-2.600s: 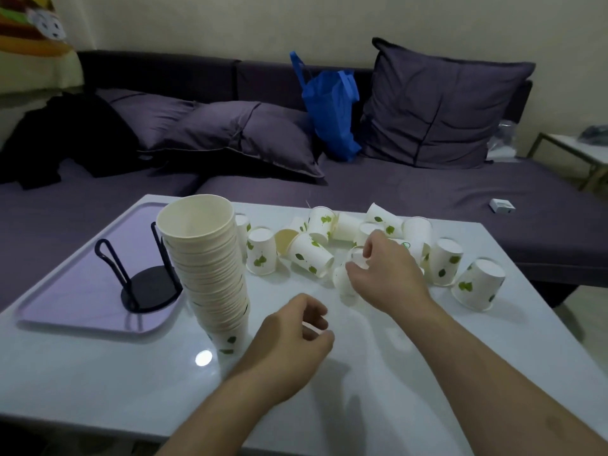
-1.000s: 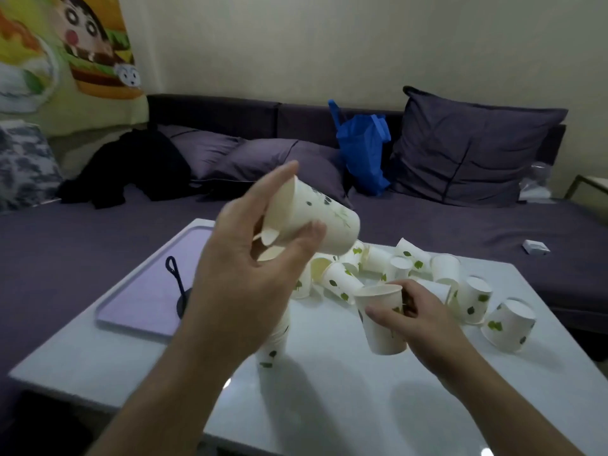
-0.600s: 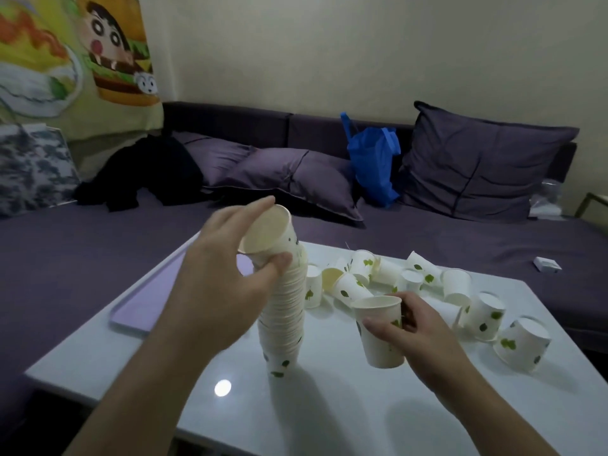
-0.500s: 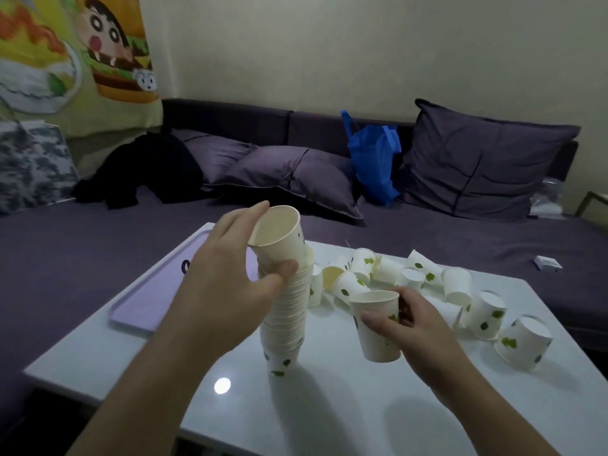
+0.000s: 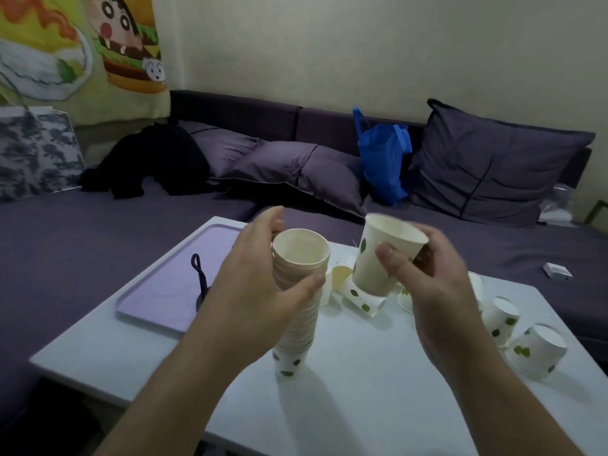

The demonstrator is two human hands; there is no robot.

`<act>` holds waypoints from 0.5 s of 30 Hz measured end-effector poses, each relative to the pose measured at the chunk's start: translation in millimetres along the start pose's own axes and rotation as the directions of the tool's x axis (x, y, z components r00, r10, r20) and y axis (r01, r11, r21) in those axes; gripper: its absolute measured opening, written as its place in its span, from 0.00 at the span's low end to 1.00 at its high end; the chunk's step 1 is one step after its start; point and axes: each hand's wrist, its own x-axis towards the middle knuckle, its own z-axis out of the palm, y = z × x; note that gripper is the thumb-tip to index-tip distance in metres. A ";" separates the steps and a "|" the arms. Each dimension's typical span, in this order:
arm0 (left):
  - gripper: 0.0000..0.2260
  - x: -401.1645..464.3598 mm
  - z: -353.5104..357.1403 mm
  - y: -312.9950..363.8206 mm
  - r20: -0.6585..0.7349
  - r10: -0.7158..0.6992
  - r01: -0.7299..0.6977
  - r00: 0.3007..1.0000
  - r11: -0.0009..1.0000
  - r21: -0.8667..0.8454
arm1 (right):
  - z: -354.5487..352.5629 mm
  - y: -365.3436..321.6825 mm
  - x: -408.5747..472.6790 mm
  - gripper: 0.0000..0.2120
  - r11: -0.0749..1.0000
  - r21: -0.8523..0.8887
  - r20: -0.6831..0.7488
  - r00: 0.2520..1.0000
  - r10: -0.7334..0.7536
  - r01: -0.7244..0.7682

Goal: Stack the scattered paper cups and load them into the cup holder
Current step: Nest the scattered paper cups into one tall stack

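Note:
A tall stack of white paper cups with green leaf prints point(image 5: 296, 311) stands upright on the white table point(image 5: 345, 406). My left hand point(image 5: 260, 287) is wrapped around the stack near its top. My right hand point(image 5: 424, 278) holds a single paper cup point(image 5: 381, 258) in the air, tilted, just right of the stack's rim. Several loose cups point(image 5: 533, 352) lie scattered on the table behind and to the right of my right hand. The black wire cup holder point(image 5: 199, 281) stands on a purple tray point(image 5: 164, 284) at the left, partly hidden by my left arm.
A purple sofa with cushions point(image 5: 296, 172) runs behind the table. On it are a blue bag point(image 5: 381, 162), dark clothing point(image 5: 148, 159) and a small white box point(image 5: 557, 270). The table's near edge is by my forearms.
My left hand pressed its cup onto the stack and now grips the stack. My right hand lifted its cup off the table and brought it up toward the stack's top.

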 end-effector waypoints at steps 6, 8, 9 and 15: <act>0.37 -5.2 4.5 -5.3 0.023 -0.070 0.071 0.997 0.997 -0.030 | 38.1 -45.0 -5.2 0.28 0.972 0.147 0.052 0.980 -0.193 0.183; 0.35 -7.2 5.8 -6.2 0.019 -0.070 0.070 0.997 0.997 -0.027 | 50.2 -41.8 -6.4 0.28 0.974 0.137 0.106 0.975 -0.193 0.178; 0.34 -8.0 6.0 -6.6 0.018 -0.067 0.068 0.998 0.997 -0.030 | 55.0 -36.6 -6.8 0.28 0.980 0.108 0.131 0.974 -0.183 0.169; 0.29 -11.1 2.8 -5.3 0.025 -0.091 0.093 0.996 0.992 -0.087 | 63.5 -10.1 -7.0 0.25 0.969 -0.202 0.225 0.970 -0.097 0.144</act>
